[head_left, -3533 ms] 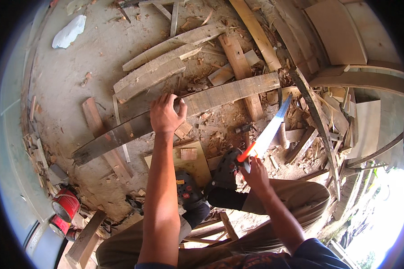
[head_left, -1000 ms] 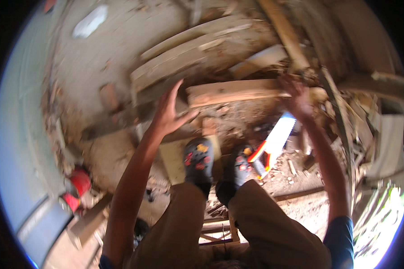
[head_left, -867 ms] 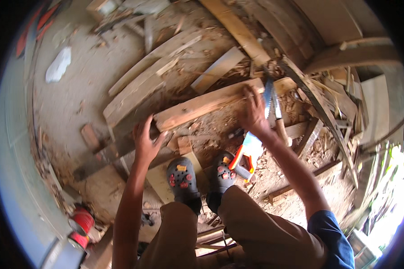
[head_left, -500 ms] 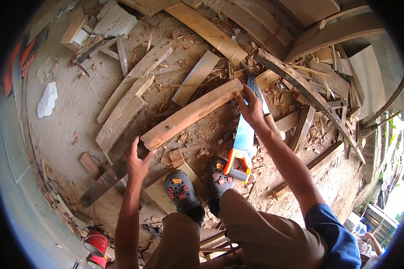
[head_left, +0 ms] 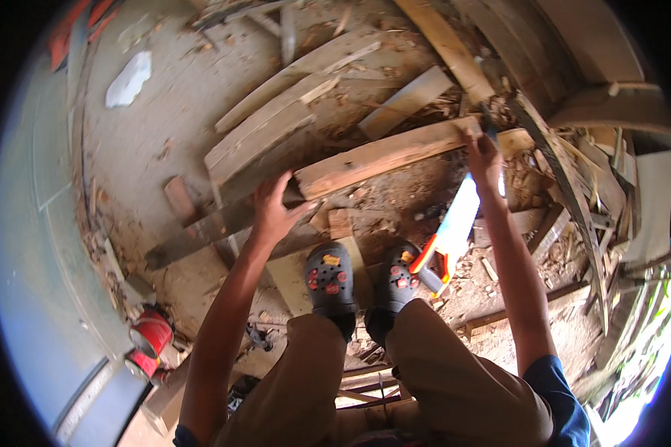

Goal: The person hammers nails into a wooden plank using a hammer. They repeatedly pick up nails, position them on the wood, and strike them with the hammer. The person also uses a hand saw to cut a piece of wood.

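Note:
A squared wooden beam (head_left: pixel 388 153) lies slantwise in front of me, its right end farther off. My right hand (head_left: pixel 486 165) has its fingers closed around that far end. At the near left end, my left hand (head_left: pixel 274 212) holds the beam's end between thumb and fingers. Just below my right hand is a handsaw (head_left: pixel 455 220) with an orange and grey handle; its blade shines with glare and its tip passes behind the hand. A small wood block (head_left: pixel 341 223) sits below the beam, near my dark clogs (head_left: pixel 330 279).
Curved wooden pieces (head_left: pixel 265 134) lie beyond the beam. A long plank (head_left: pixel 447 48) and a dark curved strip (head_left: pixel 563 179) are at the right, among scraps and chips. Red cans (head_left: pixel 151 333) stand at lower left by a pale panel (head_left: pixel 45 223). A white bag (head_left: pixel 129 80) lies far left.
The view has shifted and turned a little, so beam, saw and floor pieces appear farther right and higher. Both hands remain at the beam's ends.

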`<state>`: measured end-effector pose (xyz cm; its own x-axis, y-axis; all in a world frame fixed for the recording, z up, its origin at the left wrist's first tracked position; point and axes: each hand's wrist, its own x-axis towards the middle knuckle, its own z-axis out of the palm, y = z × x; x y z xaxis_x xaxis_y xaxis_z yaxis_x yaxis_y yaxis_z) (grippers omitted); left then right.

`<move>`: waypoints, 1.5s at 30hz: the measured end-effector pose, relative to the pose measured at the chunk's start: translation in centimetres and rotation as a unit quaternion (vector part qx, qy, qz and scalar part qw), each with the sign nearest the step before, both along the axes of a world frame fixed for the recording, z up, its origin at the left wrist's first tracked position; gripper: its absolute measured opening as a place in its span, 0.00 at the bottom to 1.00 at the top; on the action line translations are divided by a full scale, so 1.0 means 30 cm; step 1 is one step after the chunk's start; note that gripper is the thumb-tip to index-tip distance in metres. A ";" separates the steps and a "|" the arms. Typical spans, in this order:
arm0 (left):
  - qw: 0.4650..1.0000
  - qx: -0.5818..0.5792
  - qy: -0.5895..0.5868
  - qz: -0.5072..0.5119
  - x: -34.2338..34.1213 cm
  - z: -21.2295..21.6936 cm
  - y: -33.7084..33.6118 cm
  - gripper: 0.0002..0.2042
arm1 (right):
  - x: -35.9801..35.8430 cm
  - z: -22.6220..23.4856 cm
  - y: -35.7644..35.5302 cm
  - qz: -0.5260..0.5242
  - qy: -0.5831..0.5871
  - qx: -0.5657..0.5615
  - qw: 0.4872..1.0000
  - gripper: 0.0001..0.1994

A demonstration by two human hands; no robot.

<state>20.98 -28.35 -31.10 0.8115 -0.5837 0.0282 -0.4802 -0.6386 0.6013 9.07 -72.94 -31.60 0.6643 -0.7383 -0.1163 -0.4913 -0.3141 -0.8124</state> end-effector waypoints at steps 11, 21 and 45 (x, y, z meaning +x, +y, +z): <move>1.000 -0.015 -0.005 0.017 -0.005 -0.019 -0.010 0.40 | 0.026 0.048 0.027 0.027 0.081 -0.028 0.996 0.26; 1.000 -0.006 0.007 0.011 -0.004 -0.017 -0.006 0.39 | 0.023 0.018 0.001 0.021 0.096 -0.048 0.994 0.27; 0.998 -0.052 0.035 0.020 -0.001 0.004 0.005 0.52 | 0.019 0.007 -0.001 0.026 0.111 -0.048 0.992 0.27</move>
